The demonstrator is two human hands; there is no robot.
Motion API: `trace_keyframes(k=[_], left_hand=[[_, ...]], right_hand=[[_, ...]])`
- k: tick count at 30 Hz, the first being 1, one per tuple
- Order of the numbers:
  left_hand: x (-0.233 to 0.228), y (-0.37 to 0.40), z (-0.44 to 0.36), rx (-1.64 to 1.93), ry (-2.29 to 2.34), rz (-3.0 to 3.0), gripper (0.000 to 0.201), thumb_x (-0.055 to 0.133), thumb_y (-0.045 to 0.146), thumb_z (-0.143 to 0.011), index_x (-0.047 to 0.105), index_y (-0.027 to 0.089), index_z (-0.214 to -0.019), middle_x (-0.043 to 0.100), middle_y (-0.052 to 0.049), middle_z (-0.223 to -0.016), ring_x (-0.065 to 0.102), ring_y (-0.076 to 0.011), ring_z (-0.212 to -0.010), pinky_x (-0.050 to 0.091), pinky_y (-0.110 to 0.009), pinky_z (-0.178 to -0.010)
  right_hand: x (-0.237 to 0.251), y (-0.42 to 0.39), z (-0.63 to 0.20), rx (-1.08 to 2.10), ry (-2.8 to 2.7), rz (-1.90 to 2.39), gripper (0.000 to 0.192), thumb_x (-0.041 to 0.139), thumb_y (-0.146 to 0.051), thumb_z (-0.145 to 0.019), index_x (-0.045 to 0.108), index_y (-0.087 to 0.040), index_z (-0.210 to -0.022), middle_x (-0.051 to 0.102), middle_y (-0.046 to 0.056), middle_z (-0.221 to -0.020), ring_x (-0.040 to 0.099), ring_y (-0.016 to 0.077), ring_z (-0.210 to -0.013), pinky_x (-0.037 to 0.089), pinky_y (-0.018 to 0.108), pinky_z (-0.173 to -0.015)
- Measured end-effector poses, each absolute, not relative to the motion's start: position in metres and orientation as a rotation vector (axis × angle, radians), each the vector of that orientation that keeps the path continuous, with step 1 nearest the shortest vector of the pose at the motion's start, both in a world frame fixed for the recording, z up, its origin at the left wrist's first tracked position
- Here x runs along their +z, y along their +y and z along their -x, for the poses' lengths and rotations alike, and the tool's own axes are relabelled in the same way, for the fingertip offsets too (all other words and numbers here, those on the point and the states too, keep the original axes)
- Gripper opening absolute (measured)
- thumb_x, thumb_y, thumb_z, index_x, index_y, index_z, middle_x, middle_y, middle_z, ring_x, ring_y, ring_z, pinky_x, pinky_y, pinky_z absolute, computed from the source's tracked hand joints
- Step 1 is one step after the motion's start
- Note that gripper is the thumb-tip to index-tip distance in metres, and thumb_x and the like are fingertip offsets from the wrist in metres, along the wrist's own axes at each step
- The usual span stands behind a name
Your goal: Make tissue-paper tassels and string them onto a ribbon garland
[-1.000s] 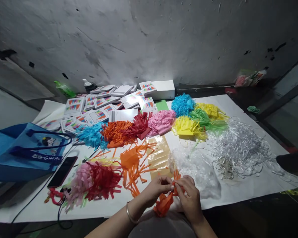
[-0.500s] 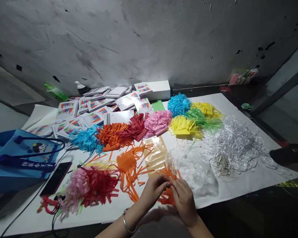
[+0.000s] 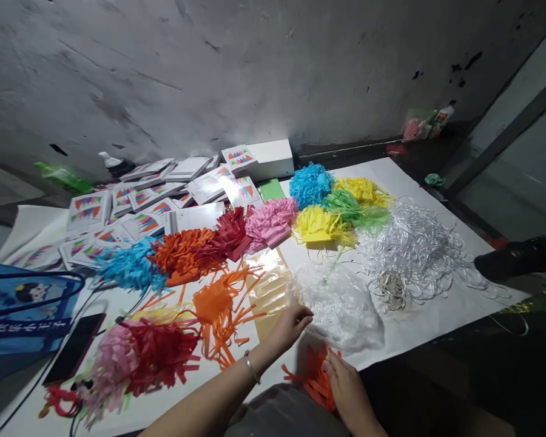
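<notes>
My right hand (image 3: 348, 385) grips an orange tissue-paper tassel (image 3: 316, 377), whose strips hang by the table's front edge. My left hand (image 3: 292, 325), with a bracelet at the wrist, is raised with its fingers curled together. Whatever may be between those fingertips is too small to make out. It is just left of a clear plastic bag (image 3: 346, 309) of small whitish bits and in front of a tan sheet (image 3: 268, 276) with a glossy clear cover. Left of that sheet, another orange fringed piece (image 3: 213, 303) lies spread out.
Bunches of blue (image 3: 312, 184), yellow (image 3: 323, 226) and pink tassels (image 3: 273, 221) line the middle. White cord (image 3: 418, 249) is heaped at right. Printed packs (image 3: 139, 197) pile up behind, near a white box (image 3: 273, 159). A phone (image 3: 75, 349) and blue bag (image 3: 25, 309) are at left.
My hands were together over the orange tassel; now they are apart. My right hand has drawn the tassel towards the front edge. The view has shifted to the right.
</notes>
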State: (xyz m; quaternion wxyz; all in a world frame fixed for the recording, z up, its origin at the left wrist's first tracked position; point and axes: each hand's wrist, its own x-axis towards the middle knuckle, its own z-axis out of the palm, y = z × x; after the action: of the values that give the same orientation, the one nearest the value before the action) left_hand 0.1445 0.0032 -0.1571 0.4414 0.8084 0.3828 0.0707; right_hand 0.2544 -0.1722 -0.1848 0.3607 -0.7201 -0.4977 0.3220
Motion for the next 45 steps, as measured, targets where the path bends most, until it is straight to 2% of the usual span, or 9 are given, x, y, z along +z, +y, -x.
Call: trace_keyframes(k=[3,6,18,26,30,36,39,42,45], left_hand=[[-0.176,0.015,-0.169,0.081,0.939,-2.169,0.020,0.050,0.015,-0.087,0.070,0.016,-0.089,0.069,-0.009,-0.094,0.062,-0.0189,-0.085,0.046,-0.028,-0.078],[-0.191,0.018,-0.182,-0.017,0.937,-2.249,0.023,0.047,0.009,-0.085,0.070,0.015,-0.087,0.066,-0.009,-0.093,0.060,-0.0203,-0.086,0.045,-0.030,-0.079],[-0.200,0.022,-0.187,-0.184,1.003,-2.382,0.022,0.041,0.020,-0.094,0.062,0.016,-0.090,0.060,-0.008,-0.098,0.057,-0.0198,-0.086,0.043,-0.030,-0.078],[-0.203,0.024,-0.185,-0.126,0.991,-2.330,0.016,0.045,0.008,-0.086,0.060,0.016,-0.086,0.060,-0.009,-0.096,0.057,-0.0206,-0.086,0.044,-0.033,-0.081],[-0.204,0.023,-0.183,-0.017,0.961,-2.262,0.016,0.047,0.009,-0.087,0.060,0.017,-0.092,0.063,-0.007,-0.097,0.060,-0.0190,-0.089,0.045,-0.030,-0.080],[-0.200,0.020,-0.176,0.054,1.011,-2.124,0.020,0.041,0.018,-0.093,0.060,0.014,-0.100,0.064,-0.001,-0.071,0.060,-0.0129,-0.056,0.046,-0.023,-0.056],[-0.194,0.021,-0.174,0.084,1.045,-2.153,0.018,0.048,0.016,-0.089,0.066,0.014,-0.094,0.066,-0.007,-0.085,0.063,-0.0168,-0.074,0.049,-0.028,-0.069],[-0.191,0.020,-0.179,0.088,1.032,-2.213,0.023,0.050,0.012,-0.086,0.070,0.017,-0.097,0.062,-0.010,-0.105,0.059,-0.0215,-0.095,0.045,-0.034,-0.085],[-0.193,0.019,-0.189,0.032,0.952,-2.241,0.024,0.052,0.011,-0.085,0.071,0.021,-0.094,0.061,-0.009,-0.106,0.054,-0.0243,-0.103,0.043,-0.036,-0.089]], right_hand=[[-0.193,-0.176,-0.260,0.799,-1.306,1.933,0.038,0.028,-0.034,-0.100,0.057,-0.023,-0.079,0.065,0.003,-0.073,0.061,0.0169,-0.069,0.041,0.024,-0.064],[-0.197,-0.176,-0.266,0.765,-1.349,1.978,0.039,0.026,-0.034,-0.101,0.056,-0.023,-0.079,0.065,0.003,-0.073,0.060,0.0177,-0.069,0.039,0.025,-0.064],[-0.204,-0.175,-0.285,0.810,-1.416,2.007,0.035,0.027,-0.027,-0.100,0.056,-0.022,-0.081,0.067,0.003,-0.076,0.063,0.0175,-0.073,0.037,0.025,-0.064],[-0.202,-0.168,-0.286,0.854,-1.458,2.004,0.031,0.031,-0.022,-0.098,0.055,-0.022,-0.079,0.067,0.003,-0.076,0.063,0.0174,-0.073,0.037,0.024,-0.064],[-0.206,-0.171,-0.284,0.860,-1.452,2.023,0.031,0.030,-0.022,-0.098,0.055,-0.022,-0.080,0.066,0.003,-0.077,0.063,0.0178,-0.074,0.037,0.024,-0.065],[-0.206,-0.172,-0.285,0.868,-1.433,2.028,0.032,0.029,-0.023,-0.099,0.057,-0.022,-0.084,0.066,0.004,-0.079,0.064,0.0182,-0.076,0.038,0.025,-0.067],[-0.205,-0.169,-0.285,0.864,-1.426,2.026,0.032,0.029,-0.023,-0.099,0.057,-0.022,-0.083,0.067,0.004,-0.080,0.064,0.0183,-0.078,0.039,0.024,-0.068],[-0.204,-0.165,-0.282,0.861,-1.435,2.013,0.033,0.029,-0.023,-0.099,0.058,-0.022,-0.083,0.068,0.005,-0.080,0.064,0.0182,-0.077,0.039,0.025,-0.068],[-0.202,-0.163,-0.280,0.861,-1.444,1.996,0.032,0.031,-0.023,-0.098,0.058,-0.021,-0.082,0.068,0.004,-0.079,0.064,0.0179,-0.077,0.040,0.025,-0.067]])
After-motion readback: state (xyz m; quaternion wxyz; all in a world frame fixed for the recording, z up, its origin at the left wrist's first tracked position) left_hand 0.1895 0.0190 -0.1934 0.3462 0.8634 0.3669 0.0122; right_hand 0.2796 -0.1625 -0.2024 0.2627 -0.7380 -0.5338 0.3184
